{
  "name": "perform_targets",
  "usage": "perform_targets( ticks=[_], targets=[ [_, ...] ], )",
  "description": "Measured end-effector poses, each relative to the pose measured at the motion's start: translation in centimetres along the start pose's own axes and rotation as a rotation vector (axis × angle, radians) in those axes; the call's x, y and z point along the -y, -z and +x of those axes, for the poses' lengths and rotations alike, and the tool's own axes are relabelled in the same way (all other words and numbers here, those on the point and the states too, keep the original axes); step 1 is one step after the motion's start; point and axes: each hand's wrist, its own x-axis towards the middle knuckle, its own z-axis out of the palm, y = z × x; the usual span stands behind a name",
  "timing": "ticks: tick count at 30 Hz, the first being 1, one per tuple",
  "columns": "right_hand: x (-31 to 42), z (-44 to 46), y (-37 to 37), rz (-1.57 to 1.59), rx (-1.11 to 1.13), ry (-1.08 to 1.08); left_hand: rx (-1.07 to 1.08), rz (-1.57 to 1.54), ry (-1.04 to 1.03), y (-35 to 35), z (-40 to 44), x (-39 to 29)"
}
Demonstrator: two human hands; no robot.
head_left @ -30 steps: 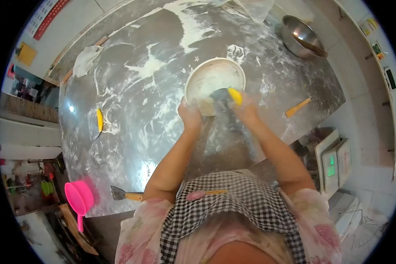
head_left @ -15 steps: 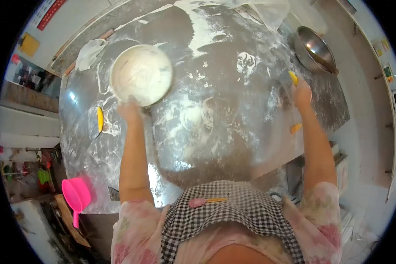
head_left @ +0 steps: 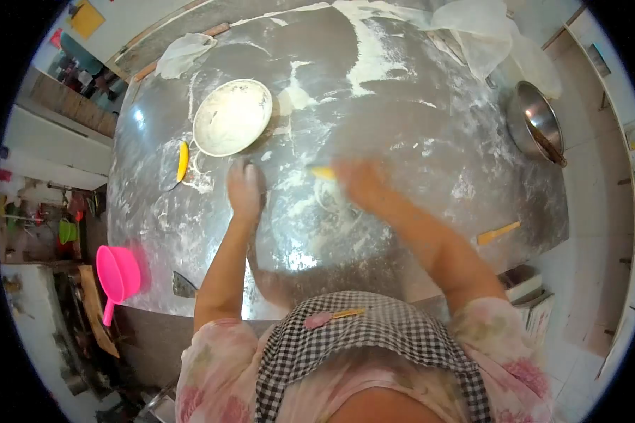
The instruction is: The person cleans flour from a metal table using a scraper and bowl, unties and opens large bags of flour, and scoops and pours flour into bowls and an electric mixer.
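My right hand (head_left: 363, 185), blurred by motion, is closed round a yellow-handled scraper (head_left: 323, 172). The yellow end points left over the floury middle of the metal table; the rest of it is hidden or smeared. Just below the white bowl (head_left: 212, 146), my left hand (head_left: 245, 192) is over the table with its fingers loosely apart and nothing seen in them. White flour or batter coats the inside of that bowl. A second scraper (head_left: 183, 162) with a yellow handle lies to the left of my left hand.
Flour streaks the metal table (head_left: 416, 134). A steel bowl (head_left: 525, 99) with a brown stick stands far right, above a flat wooden-looking tool (head_left: 497, 233). A pink dipper (head_left: 120, 271) and a dark blade (head_left: 183, 285) lie near left. Clear plastic (head_left: 473, 35) covers the back edge.
My right hand has swept from the far right to the middle with the scraper. My left hand has let go of the white bowl, which now rests farther back. The view has shifted.
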Motion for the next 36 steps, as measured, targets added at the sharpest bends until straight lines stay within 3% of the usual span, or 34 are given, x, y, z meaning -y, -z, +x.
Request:
perform_targets(
  ticks=[1,2,5,6,8,9,10,12,13,14,15,16,18,20,21,23,24,25,27,29,32,34,36],
  targets=[
    [2.4,-2.5,-0.4,0.158,-0.004,0.11,0.025,0.354,-0.184,-0.6,-0.3,0.5],
    [4.1,-4.6,-0.4,0.317,-0.005,0.22,0.032,0.355,-0.222,-1.0,-0.4,-0.3],
    [3.4,-8.4,0.0,0.006,0.017,0.245,0.13,0.38,-0.345,-4.5,0.3,-3.2],
    [1.5,-9.4,1.0,0.307,0.004,-0.01,0.198,0.409,-0.384,-6.4,0.6,-3.3],
    [-1.8,-9.0,5.9,-0.26,0.15,-0.482,0.429,0.501,-0.506,-9.4,-0.9,-5.2],
    [-5.2,-11.1,7.3,-0.013,-0.288,-0.5,0.592,0.564,-0.59,-10.5,-2.9,-7.0],
    [-12.1,-13.1,6.5,-0.058,-0.502,-0.388,0.653,0.495,-0.582,-11.4,-5.2,-8.5],
    [-15.3,-14.6,8.8,0.147,-0.673,-0.67,0.742,0.336,-0.648,-12.0,-8.7,-9.3],
    [-19.1,-15.6,7.7,-0.339,-0.651,-0.691,0.769,0.243,-0.723,-12.0,-10.0,-9.2],
    [-18.1,-15.9,7.1,-0.422,-0.568,-0.691,0.795,0.148,-0.796,-11.9,-10.8,-9.0],
    [-15.9,-15.3,6.4,-0.502,-0.48,-0.676,0.784,0.104,-0.679,-10.0,-11.1,-9.8],
    [-13.7,-14.6,5.4,-0.58,-0.392,-0.659,0.77,0.06,-0.562,-6.5,-11.0,-11.5],
    [-9.9,-12.6,1.9,-0.256,-0.384,-0.55,0.311,0.293,-0.548,-3.8,-11.4,-4.4],
    [-4.7,-11.3,-1.3,-0.09,-0.347,-0.369,0.106,0.406,-0.278,0.7,-10.6,0.2],
    [-2.7,-11.2,-2.9,0.015,-0.351,-0.301,0.039,0.623,-0.259,2.2,-10.6,3.4],
    [1.4,-11.5,-2.8,-0.118,-0.113,-0.146,-0.025,0.595,-0.096,2.6,-11.5,4.0],
    [3.1,-13.8,-0.8,-0.04,-0.096,-0.057,-0.057,0.579,-0.014,2.8,-11.8,4.0],
    [4.1,-16.5,1.4,0.038,-0.079,0.032,-0.046,0.591,-0.061,2.5,-12.4,3.3],
    [3.1,-19.7,3.2,0.09,0.276,-0.101,0.004,0.604,-0.094,1.7,-12.9,1.6],
    [1.0,-24.1,2.3,0.049,0.41,-0.013,0.023,0.616,-0.149,0.7,-13.3,0.4],
    [-0.5,-24.3,-1.2,0.089,-0.096,0.554,0.005,0.539,-0.152,-0.5,-13.1,-1.7],
    [-0.2,-18.9,-3.3,-0.151,0.021,0.563,0.042,0.497,-0.212,-2.6,-12.2,-3.0],
    [2.2,-14.4,-2.5,-0.168,-0.023,0.537,0.074,0.427,-0.252,-3.8,-11.6,-2.8]
  ],
)
